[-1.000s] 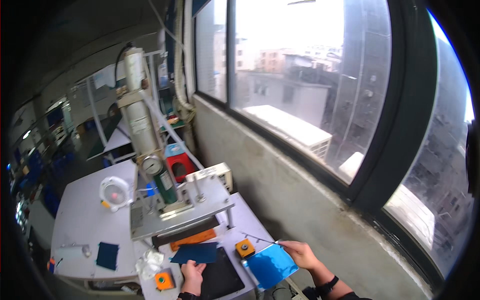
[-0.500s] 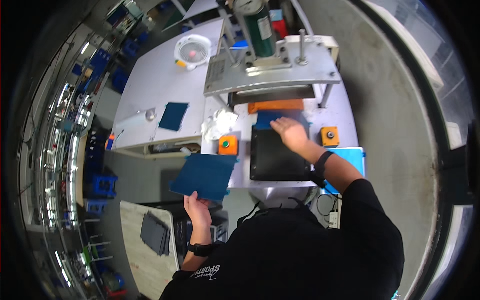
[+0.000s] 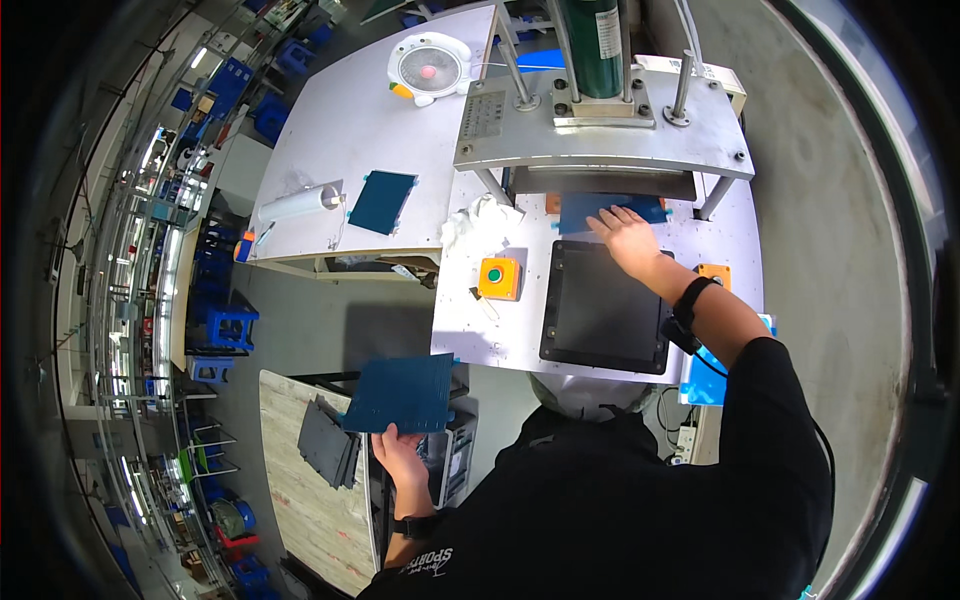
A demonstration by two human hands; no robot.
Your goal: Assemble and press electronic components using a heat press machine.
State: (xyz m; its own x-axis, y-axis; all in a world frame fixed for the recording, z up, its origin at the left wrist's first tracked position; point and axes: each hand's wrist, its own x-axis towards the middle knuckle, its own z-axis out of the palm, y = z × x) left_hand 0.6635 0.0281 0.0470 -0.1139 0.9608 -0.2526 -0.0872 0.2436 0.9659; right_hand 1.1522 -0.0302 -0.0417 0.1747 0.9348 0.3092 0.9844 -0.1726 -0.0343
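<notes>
My left hand (image 3: 400, 455) grips the near edge of a dark blue sheet (image 3: 400, 392) with small tabs at its corners, holding it in the air left of the bench, by a low wooden board. My right hand (image 3: 628, 238) reaches over a black framed plate (image 3: 610, 308). Its fingers lie stretched out on a second blue sheet (image 3: 580, 214), just beyond the plate and at the mouth of a metal press (image 3: 600, 140). That sheet covers most of an orange strip (image 3: 553, 203).
Left of the plate sit an orange button box (image 3: 499, 279) and crumpled white cloth (image 3: 480, 225). Another blue sheet (image 3: 382, 202), a clear roll (image 3: 295, 204) and a white fan (image 3: 430, 68) occupy the left table. Dark sheets (image 3: 328, 443) lie stacked on the wooden board (image 3: 300, 510).
The sheet beneath my right hand has slid away from me, off the plate's far edge and over the orange strip. My left hand has moved its sheet away from the bench, nearer the board.
</notes>
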